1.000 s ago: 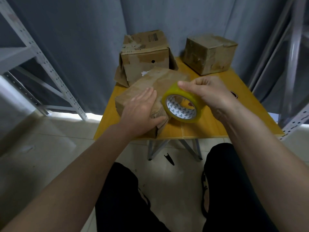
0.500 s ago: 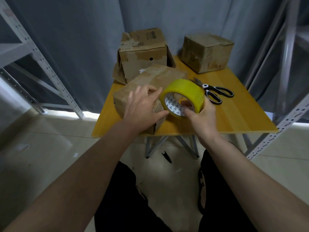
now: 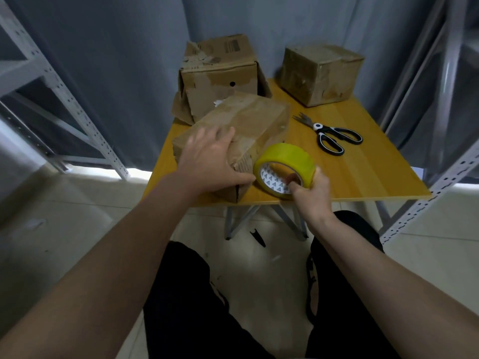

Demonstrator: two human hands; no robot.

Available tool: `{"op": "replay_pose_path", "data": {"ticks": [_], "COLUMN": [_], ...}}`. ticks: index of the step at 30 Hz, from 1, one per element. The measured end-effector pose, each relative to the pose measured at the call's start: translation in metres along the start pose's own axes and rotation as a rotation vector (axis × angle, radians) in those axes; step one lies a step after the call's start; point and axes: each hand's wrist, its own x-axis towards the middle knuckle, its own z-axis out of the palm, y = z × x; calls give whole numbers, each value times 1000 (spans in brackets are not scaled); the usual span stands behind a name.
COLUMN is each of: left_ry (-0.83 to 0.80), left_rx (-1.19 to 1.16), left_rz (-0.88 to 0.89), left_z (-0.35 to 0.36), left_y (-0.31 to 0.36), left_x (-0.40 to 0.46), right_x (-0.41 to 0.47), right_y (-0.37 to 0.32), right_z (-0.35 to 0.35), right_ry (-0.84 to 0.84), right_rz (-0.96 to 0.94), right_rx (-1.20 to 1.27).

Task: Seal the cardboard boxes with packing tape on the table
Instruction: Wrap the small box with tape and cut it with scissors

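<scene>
I'd press left hand (image 3: 207,161) flat on near box (image 3: 243,125) | right hand (image 3: 309,193) grips tape roll (image 3: 285,164) beside box | pull taut, low

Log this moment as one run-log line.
left hand: flat on nearest box | right hand: holds tape roll at box end | scissors: idle
</scene>
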Motion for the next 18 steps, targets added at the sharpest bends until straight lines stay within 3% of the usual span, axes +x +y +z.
{"op": "replay_pose_path", "data": {"ticks": [6, 10, 14, 16, 18], "left_ry": [-265, -240, -154, -120, -84], "left_rx": [-155, -166, -298, -458, -761], "left_rz": [-183, -259, -365, -423, -468], "left_z": [-15, -17, -16, -18, -20], "left_y": [-18, -20, -6, 0, 3], "left_x": [8, 18, 19, 20, 23], "right_x": [10, 15, 19, 24, 32], "right_y": [2, -3, -20, -36, -60], "right_z": [5, 14, 34, 45, 48], "right_ry": [-26, 49, 108, 100, 98], "right_rz": [80, 304, 483, 499, 435], "right_rx": [35, 218, 684, 764, 749]}}
